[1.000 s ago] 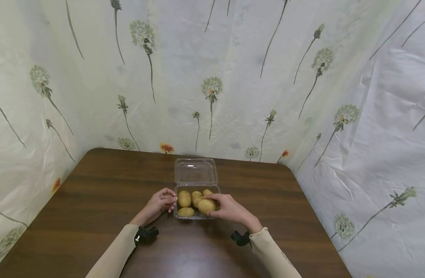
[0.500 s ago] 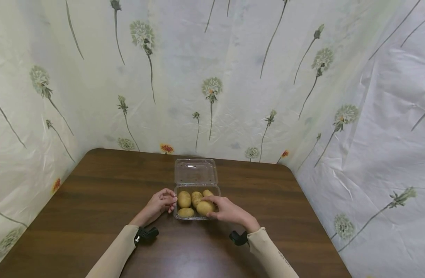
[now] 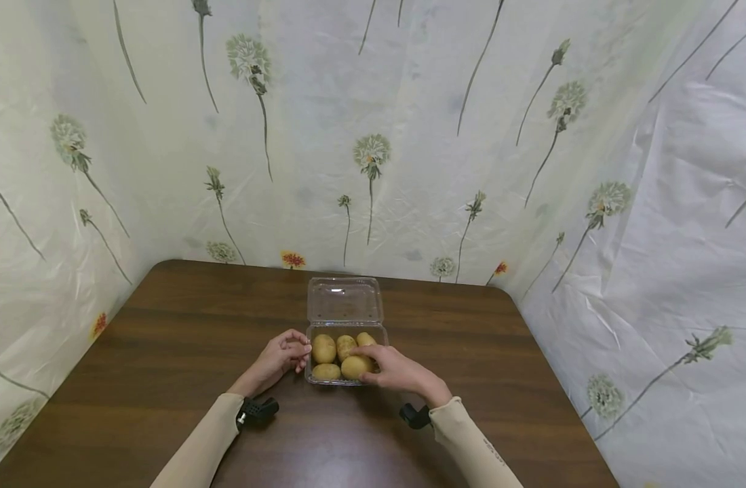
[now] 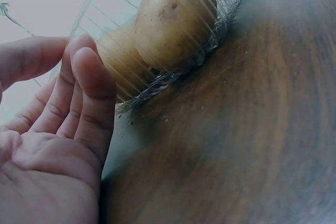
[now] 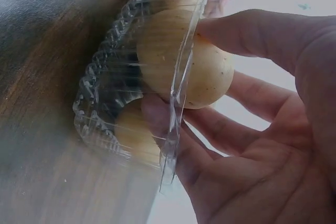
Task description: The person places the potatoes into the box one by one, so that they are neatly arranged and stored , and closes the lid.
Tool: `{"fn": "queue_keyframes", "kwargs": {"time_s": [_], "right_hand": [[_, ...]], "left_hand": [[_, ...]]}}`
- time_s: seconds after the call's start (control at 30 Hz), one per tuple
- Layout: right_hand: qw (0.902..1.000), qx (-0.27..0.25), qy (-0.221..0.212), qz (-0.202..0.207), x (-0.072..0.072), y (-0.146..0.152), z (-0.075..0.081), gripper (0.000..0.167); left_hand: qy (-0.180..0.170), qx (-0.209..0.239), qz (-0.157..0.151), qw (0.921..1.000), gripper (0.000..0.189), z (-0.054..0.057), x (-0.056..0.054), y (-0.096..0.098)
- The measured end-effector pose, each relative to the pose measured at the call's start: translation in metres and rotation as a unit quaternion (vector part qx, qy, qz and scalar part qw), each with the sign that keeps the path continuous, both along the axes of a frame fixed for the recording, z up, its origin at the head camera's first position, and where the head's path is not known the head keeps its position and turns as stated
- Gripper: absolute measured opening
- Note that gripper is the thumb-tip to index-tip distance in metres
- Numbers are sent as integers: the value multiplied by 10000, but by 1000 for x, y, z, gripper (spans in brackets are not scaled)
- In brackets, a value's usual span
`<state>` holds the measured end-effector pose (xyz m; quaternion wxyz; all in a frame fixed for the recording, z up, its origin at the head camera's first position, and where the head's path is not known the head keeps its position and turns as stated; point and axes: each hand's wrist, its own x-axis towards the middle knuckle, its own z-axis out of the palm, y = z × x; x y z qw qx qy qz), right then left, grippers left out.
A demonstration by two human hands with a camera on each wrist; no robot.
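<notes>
A clear plastic clamshell box [image 3: 342,383] lies open on the brown table [image 3: 165,352], its lid [image 3: 344,300] folded back away from me. Several yellow potatoes [image 3: 323,348] lie in it. My right hand [image 3: 370,366] grips one potato [image 3: 356,367] at the box's front right, low inside the tray. The right wrist view shows thumb and fingers curled round this potato [image 5: 210,72], partly behind the ribbed wall [image 5: 105,93]. My left hand [image 3: 287,352] rests at the box's left side with relaxed fingers [image 4: 79,93], next to a potato [image 4: 173,24] behind the wall.
Pale cloth printed with dandelions [image 3: 373,156] hangs round the table's back and both sides. The table's far corners are rounded. Bare wood lies to the left and right of the box.
My right hand has lowered its potato and shifted it slightly left, down into the front of the tray. The left hand has stayed at the box's left side.
</notes>
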<state>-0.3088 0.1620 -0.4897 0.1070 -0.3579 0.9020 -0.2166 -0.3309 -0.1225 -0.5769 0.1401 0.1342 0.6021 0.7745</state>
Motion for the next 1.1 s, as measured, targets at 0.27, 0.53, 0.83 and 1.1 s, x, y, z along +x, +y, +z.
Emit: {"fn": "queue_keyframes", "kwargs": {"time_s": [0.27, 0.53, 0.83, 1.1], "right_hand": [[9997, 56, 231, -26, 0, 0, -4, 47], [9993, -163, 248, -228, 2, 0, -5, 45], [9974, -520, 163, -468, 3, 2, -3, 42], [9953, -677, 297, -623, 4, 3, -4, 30]], "left_hand": [[32, -64, 7, 10000, 24, 0, -1, 0], [14, -68, 26, 10000, 24, 0, 0, 0], [-23, -33, 36, 10000, 23, 0, 0, 1], [9, -91, 50, 9999, 22, 0, 0, 1]]}}
